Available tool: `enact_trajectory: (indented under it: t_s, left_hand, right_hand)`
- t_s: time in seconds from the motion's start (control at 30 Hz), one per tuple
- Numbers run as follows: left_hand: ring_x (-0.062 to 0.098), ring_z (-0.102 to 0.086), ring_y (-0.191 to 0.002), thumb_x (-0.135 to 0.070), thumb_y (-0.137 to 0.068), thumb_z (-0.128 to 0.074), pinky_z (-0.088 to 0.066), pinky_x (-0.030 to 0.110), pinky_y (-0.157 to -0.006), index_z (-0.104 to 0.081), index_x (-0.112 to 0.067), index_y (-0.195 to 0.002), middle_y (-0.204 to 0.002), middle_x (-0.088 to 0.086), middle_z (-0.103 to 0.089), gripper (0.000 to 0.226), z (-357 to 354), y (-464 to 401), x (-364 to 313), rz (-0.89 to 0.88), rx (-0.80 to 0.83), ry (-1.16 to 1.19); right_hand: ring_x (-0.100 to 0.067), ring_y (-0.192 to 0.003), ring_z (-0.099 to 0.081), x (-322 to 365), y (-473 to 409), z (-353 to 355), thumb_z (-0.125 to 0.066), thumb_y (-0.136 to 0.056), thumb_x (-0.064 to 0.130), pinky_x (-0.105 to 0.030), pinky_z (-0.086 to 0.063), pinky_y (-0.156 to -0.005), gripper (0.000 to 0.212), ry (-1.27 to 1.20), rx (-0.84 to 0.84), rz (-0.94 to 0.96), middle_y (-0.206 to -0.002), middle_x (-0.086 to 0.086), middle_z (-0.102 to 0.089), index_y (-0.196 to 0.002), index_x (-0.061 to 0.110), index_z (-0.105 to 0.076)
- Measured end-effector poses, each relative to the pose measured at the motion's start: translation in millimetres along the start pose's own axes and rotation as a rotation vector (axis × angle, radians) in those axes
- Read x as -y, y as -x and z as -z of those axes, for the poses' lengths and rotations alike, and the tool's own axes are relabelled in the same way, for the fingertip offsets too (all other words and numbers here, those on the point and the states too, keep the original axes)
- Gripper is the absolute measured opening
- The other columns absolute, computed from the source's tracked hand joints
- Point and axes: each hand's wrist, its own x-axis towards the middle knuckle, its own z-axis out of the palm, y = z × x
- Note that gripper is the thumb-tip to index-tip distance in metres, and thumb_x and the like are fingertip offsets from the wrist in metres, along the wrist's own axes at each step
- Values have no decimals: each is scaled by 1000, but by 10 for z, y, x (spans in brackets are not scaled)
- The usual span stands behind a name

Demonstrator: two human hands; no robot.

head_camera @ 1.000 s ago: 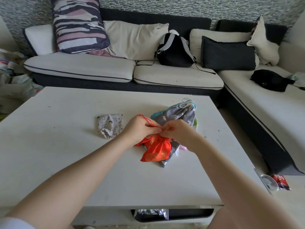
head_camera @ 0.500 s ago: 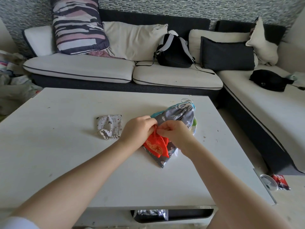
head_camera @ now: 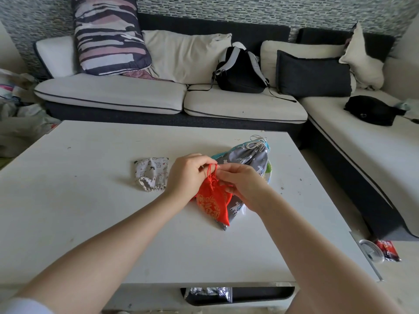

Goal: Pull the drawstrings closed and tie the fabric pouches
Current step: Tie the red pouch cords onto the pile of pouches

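Note:
A small red pouch [head_camera: 212,203] with gold print hangs point-down over the white table [head_camera: 90,200], its neck gathered. My left hand [head_camera: 188,175] and my right hand [head_camera: 241,181] meet at its top, both pinching the red drawstring [head_camera: 212,172] that loops up between the fingers. Beneath and behind it lies a grey pouch [head_camera: 247,159] with white animal print, its cream cords bunched at the far end. A cream printed pouch [head_camera: 152,173] lies flat to the left of my left hand, its mouth gathered.
More coloured pouches peek out under the grey one. A sofa [head_camera: 136,96] with cushions and a black backpack [head_camera: 240,71] runs behind the table. A black bag [head_camera: 371,109] lies on the right seat. A cup lid and red wrapper [head_camera: 381,250] lie on the floor.
The red pouch was bunched low between my hands; now it is lifted and hangs straight, with the drawstring pulled up and the neck cinched tighter.

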Motion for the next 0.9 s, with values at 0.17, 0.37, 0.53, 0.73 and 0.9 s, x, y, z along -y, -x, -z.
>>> enact_trajectory:
  t_s: [0.17, 0.37, 0.53, 0.73, 0.9]
  left_hand:
    - [3, -55, -63, -5, -76, -71, -39, 8, -58, -75, -8, -86, -71, -4, -63, 11, 43, -66, 25, 19, 96, 106]
    - [-12, -56, -64, -7, -77, -71, -36, 4, -62, -74, -11, -94, -70, -18, -62, 18, 56, -50, 138, 82, 320, 204]
    - [-12, -61, -67, -7, -79, -70, -43, 4, -66, -74, -36, -78, -70, -20, -69, 29, -8, -10, 124, 259, 316, 390]
    - [7, -63, -71, -12, -80, -70, -50, 26, -74, -73, -27, -80, -76, -2, -72, 15, -24, -7, 115, 265, 281, 340]
    - [-1, -59, -62, -12, -84, -66, -47, 21, -66, -68, -25, -80, -70, -10, -67, 14, 8, 38, 233, 306, 283, 338]
  right_hand:
    - [-10, -64, -57, 22, -11, 8, -66, -82, 9, -21, -48, -64, 13, 158, -48, 62, -69, 1, -64, -72, 17, -67]
    - [-13, -66, -53, 133, 0, 16, -60, -74, 14, -17, -40, -50, 6, 1044, -213, 328, -68, 6, -58, -74, 17, -65]
    - [-26, -71, -54, 98, 62, -27, -49, -69, 21, -27, -31, -51, 11, 1412, -318, 697, -73, -3, -54, -68, 12, -55]
    - [-14, -48, -35, 137, 10, -93, -35, -79, 4, -22, -27, -45, 24, -62, -152, -100, -54, -1, -37, -56, 10, -42]
    - [-12, -45, -41, 165, 23, 84, -41, -83, 13, -20, -35, -44, 23, -46, -54, -73, -58, -1, -43, -66, 12, -55]
